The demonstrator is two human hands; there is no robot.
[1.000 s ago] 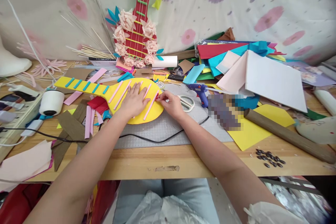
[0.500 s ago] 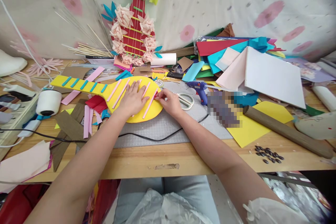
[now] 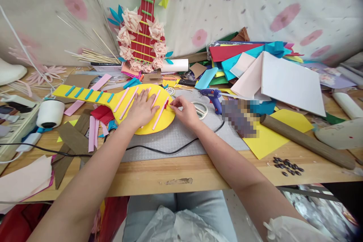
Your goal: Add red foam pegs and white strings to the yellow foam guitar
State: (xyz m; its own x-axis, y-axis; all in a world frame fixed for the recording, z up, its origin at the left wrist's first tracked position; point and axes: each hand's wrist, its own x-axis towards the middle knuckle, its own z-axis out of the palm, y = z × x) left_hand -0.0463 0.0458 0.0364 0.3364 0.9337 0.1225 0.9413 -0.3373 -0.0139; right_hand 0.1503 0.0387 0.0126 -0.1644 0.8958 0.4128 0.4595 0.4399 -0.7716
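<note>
A yellow pipa-shaped cutout [image 3: 167, 119] lies flat on the grey cutting mat, with blue strips across its neck and pink strips across its rounded body. My left hand [image 3: 142, 109] rests palm down on the body, fingers spread over the pink strips. Near the last pink strip sits a small red piece [image 3: 166, 103], looking like a little knot or bow. Just right of it is my right hand [image 3: 184, 111], its fingers bent over the body's edge, thumb and forefinger slightly apart. Nothing shows between them.
Beside my right hand lie scissors [image 3: 201, 110] and a blue glue gun [image 3: 212, 98]. A black cord [image 3: 159, 152] crosses the mat [image 3: 227, 140]. A red flower-trimmed pipa model [image 3: 141, 41] stands behind. Colored sheets [image 3: 292, 79] and a brown tube [image 3: 306, 141] are on the right.
My right fingers have drawn slightly back from the red piece, which now shows fully on the yellow body. My left hand stays in place; the whole view has shifted slightly.
</note>
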